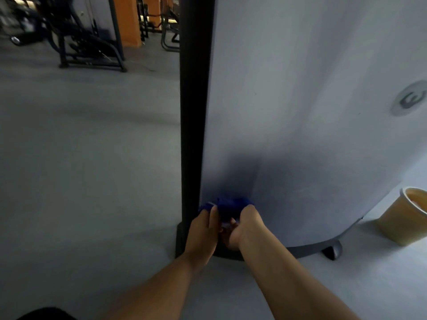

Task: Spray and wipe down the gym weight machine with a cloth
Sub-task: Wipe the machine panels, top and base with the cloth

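The weight machine fills the right of the head view: a tall grey curved shroud (pixel 312 100) with a black upright post (pixel 195 112) along its left edge. A blue cloth (pixel 227 205) is bunched low against the shroud, near the black base. My left hand (pixel 203 229) holds the cloth's left side, its fingers curled over the fabric. Beside it, my right hand (pixel 245 227) grips the right side of the same cloth. Both hands sit close together, just above the floor. No spray bottle is in sight.
A tan bin (pixel 402 218) stands on the floor at the right, beside the machine's black foot (pixel 332 250). Grey floor (pixel 92 158) stretches to the left. Other black gym machines (pixel 76 38) and an orange pillar (pixel 127 19) stand far back.
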`<state>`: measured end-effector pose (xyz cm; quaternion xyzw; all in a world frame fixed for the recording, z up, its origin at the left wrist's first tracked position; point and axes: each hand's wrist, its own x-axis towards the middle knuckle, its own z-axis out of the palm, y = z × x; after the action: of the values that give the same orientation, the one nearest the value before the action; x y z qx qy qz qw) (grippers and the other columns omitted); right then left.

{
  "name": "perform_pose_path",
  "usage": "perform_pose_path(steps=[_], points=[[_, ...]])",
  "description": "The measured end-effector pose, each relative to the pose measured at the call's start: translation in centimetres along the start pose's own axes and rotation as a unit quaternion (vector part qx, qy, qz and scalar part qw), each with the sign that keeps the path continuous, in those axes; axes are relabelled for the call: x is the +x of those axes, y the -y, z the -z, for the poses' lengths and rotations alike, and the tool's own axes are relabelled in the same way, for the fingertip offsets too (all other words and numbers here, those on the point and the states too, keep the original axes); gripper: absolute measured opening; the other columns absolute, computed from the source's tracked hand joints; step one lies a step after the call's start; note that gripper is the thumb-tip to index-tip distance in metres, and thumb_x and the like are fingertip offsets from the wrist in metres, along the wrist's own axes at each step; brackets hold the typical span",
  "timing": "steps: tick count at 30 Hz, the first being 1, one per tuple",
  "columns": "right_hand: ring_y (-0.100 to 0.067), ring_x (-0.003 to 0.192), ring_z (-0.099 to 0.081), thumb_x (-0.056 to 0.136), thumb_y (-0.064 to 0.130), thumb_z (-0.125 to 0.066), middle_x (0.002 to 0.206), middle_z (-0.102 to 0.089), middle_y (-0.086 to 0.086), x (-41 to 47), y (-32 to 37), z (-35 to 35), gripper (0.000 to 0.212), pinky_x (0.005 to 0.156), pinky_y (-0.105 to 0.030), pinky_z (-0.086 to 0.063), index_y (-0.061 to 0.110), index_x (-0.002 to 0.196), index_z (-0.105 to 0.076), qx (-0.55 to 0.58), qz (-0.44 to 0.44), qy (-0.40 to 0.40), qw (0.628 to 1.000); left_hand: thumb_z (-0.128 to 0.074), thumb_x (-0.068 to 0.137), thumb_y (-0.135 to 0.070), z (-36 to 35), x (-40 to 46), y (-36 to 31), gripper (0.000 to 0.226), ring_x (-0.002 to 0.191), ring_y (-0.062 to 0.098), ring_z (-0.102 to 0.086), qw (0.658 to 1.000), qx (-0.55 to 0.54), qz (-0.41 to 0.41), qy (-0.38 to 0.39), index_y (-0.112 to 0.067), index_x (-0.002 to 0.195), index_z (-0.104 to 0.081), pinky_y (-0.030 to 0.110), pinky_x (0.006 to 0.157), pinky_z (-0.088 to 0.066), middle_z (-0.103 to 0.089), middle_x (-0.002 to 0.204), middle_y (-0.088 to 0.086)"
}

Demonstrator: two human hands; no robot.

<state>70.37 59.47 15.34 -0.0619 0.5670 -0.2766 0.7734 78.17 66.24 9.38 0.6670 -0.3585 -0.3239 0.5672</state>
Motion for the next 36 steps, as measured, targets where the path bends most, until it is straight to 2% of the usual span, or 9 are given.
perform_pose_path(steps=[3,8,13,17,20,24,28,32,36], points=[[-0.032,0.063,-0.074,0.093,0.044,-0.065,0.078,-0.075,-0.014,-1.9,-0.9,0.0,0.035,0.054,-0.041,-0.06,0.012,0.105,-0.073,-0.016,-0.035,0.049,0.998,-0.042,0.101,-0.054,0.8,1.3,-1.6,0.034,0.089,0.022,-0.065,0.995,0.045,-0.04,-0.082,-0.022,0.103,-0.052,0.04,0.079,-0.053,-0.065,0.095,-0.002],[-0.038,0.127,-0.059,0.099,0.033,-0.043,0.128,-0.069,-0.021,-2.5,-1.4,0.1,0.049,0.116,-0.048,-0.038,0.004,0.128,-0.069,-0.024,-0.051,0.214,0.975,-0.045,0.082,-0.069,0.2,1.5,-1.9,0.069,0.111,0.021,-0.059,0.992,0.042,-0.082,-0.086,-0.017,0.126,-0.051,0.042,0.102,-0.048,-0.059,0.121,0.004],[-0.035,0.115,-0.068,0.088,0.031,-0.062,0.121,-0.073,-0.017,-2.3,-0.3,-0.2,0.042,0.11,-0.047,-0.048,0.007,0.12,-0.075,-0.167,0.066,0.228,0.957,-0.041,0.091,-0.037,-1.4,0.6,-0.8,0.057,0.14,0.013,-0.044,0.982,0.007,-0.146,-0.119,-0.032,0.148,-0.04,0.047,0.117,-0.038,-0.046,0.149,-0.005],[-0.016,0.076,-0.068,0.097,0.033,-0.057,0.098,-0.074,-0.007,-2.9,1.6,1.2,0.034,0.077,-0.027,-0.052,0.007,0.111,-0.073,-0.141,0.086,0.24,0.957,-0.039,0.097,-0.058,-2.6,0.5,0.6,0.082,0.153,0.011,-0.024,0.98,0.086,-0.157,-0.091,-0.03,0.163,0.001,0.043,0.126,-0.022,-0.022,0.167,-0.003],[-0.023,0.085,-0.07,0.105,0.025,-0.051,0.108,-0.077,-0.013,-4.3,3.1,2.2,0.031,0.075,-0.034,-0.056,0.006,0.115,-0.075,-0.248,0.224,0.154,0.93,-0.008,0.09,-0.082,-3.6,0.9,1.0,0.092,0.157,0.017,0.002,0.967,0.176,-0.159,-0.092,-0.024,0.156,0.019,0.043,0.129,-0.001,0.002,0.171,0.009],[-0.011,0.098,-0.069,0.103,0.021,-0.053,0.102,-0.075,0.009,-5.7,5.8,5.4,0.023,0.089,-0.046,-0.057,0.029,0.103,-0.075,-0.438,0.635,-0.052,0.634,-0.004,0.098,-0.071,-4.6,1.9,0.9,0.086,0.155,0.026,0.002,0.94,0.265,-0.163,-0.141,-0.009,0.156,0.012,0.048,0.127,-0.008,0.006,0.166,0.014],[-0.032,0.13,-0.047,0.094,0.024,-0.061,0.14,-0.052,-0.01,-5.9,8.5,7.5,0.039,0.108,-0.054,-0.039,0.017,0.132,-0.061,-0.459,0.798,-0.181,0.345,-0.014,0.106,-0.055,-4.5,1.6,2.8,0.073,0.146,0.041,-0.037,0.912,0.344,-0.168,-0.144,-0.004,0.158,-0.009,0.059,0.117,-0.034,-0.036,0.158,0.026],[-0.039,0.157,-0.007,0.099,0.04,-0.053,0.168,-0.012,-0.017,-5.3,9.6,6.1,0.061,0.122,-0.064,-0.012,0.021,0.155,-0.036,-0.506,0.785,-0.202,0.295,-0.015,0.107,-0.053,-4.0,1.2,4.1,0.064,0.133,0.045,-0.053,0.87,0.443,-0.195,-0.096,-0.01,0.152,-0.028,0.064,0.107,-0.044,-0.054,0.144,0.023],[-0.039,0.154,0.022,0.103,0.056,-0.032,0.166,0.03,-0.009,-3.1,10.2,4.7,0.073,0.121,-0.069,0.001,0.038,0.161,0.008,-0.555,0.749,-0.225,0.284,-0.07,0.089,-0.037,-2.2,4.9,0.4,0.068,0.126,0.046,-0.05,0.819,0.471,-0.291,-0.154,-0.013,0.144,-0.039,0.07,0.101,-0.045,-0.053,0.138,0.021]])
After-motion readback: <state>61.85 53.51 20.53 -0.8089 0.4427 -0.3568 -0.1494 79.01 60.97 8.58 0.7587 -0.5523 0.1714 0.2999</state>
